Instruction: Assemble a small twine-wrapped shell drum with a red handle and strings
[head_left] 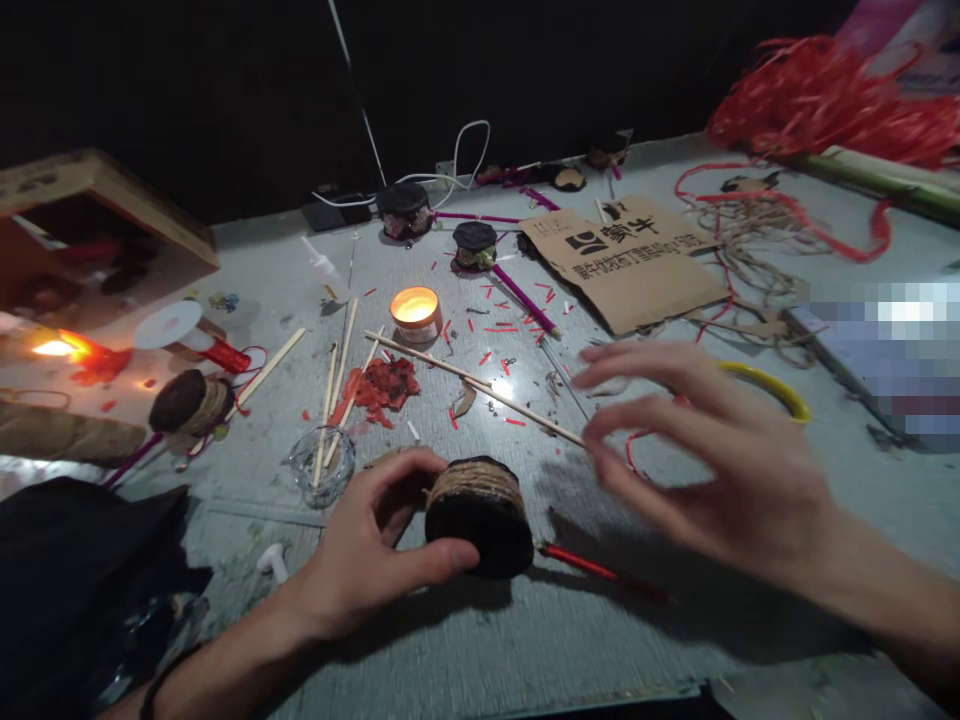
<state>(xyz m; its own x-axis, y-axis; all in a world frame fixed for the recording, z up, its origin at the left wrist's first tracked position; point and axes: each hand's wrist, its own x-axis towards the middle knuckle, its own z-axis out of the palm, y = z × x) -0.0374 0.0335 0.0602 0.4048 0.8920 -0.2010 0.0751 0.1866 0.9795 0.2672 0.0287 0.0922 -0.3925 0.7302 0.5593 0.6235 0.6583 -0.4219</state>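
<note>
My left hand holds a round black piece with brown twine wound around its side, the thumb on the dark face. A red stick juts from its right side. To the right, my right hand hovers with fingers apart, holding nothing. Beyond the hands a small candle burns in a tin, with a lump of red wax in front of it. Thin wooden sticks lie between the candle and my hands, one end beside my right fingertips.
Torn cardboard, twine and a yellow ring lie at right. Black rounds on purple sticks stand behind. At left are a flame, a spool, a cardboard box and black cloth.
</note>
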